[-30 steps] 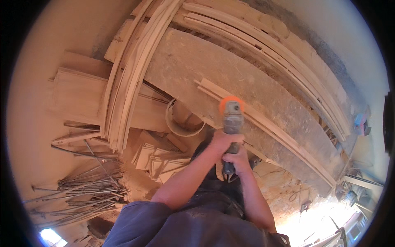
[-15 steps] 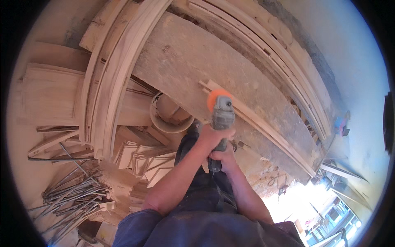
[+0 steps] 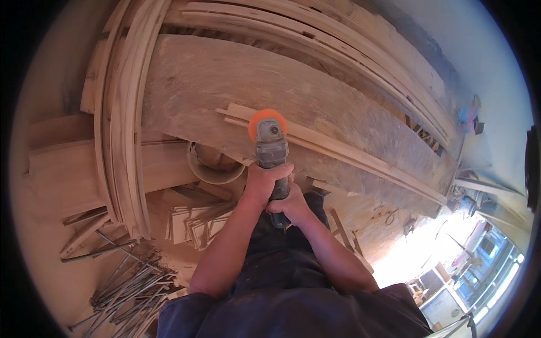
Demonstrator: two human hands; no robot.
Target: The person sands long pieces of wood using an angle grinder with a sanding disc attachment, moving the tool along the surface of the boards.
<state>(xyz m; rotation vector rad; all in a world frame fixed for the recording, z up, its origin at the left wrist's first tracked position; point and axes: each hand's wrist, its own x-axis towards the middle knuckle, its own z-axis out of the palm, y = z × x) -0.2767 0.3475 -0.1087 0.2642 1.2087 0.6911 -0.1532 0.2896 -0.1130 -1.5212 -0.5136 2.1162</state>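
Note:
An angle grinder (image 3: 272, 152) with a dark grey body and an orange disc (image 3: 260, 117) is in both my hands. My left hand (image 3: 265, 179) wraps round its middle, the thumb lying across the body. Lower down, my right hand (image 3: 292, 204) grips the rear handle. The disc overlaps one of the long narrow wooden strips (image 3: 338, 153) lying on the workbench (image 3: 203, 79); I cannot tell whether it touches the wood. Part of the strips is hidden under the grinder head.
Long planks (image 3: 132, 101) stand stacked at the left, and more boards (image 3: 349, 53) run along the bench's far side. A round bucket (image 3: 215, 176) sits below the near edge. Small wood pieces (image 3: 197, 225) and a heap of metal rods (image 3: 132, 287) lie on the floor.
The grinder has moved left in the picture, toward the near-left ends of the strips. My head view has shifted and turned, and both hands keep their hold.

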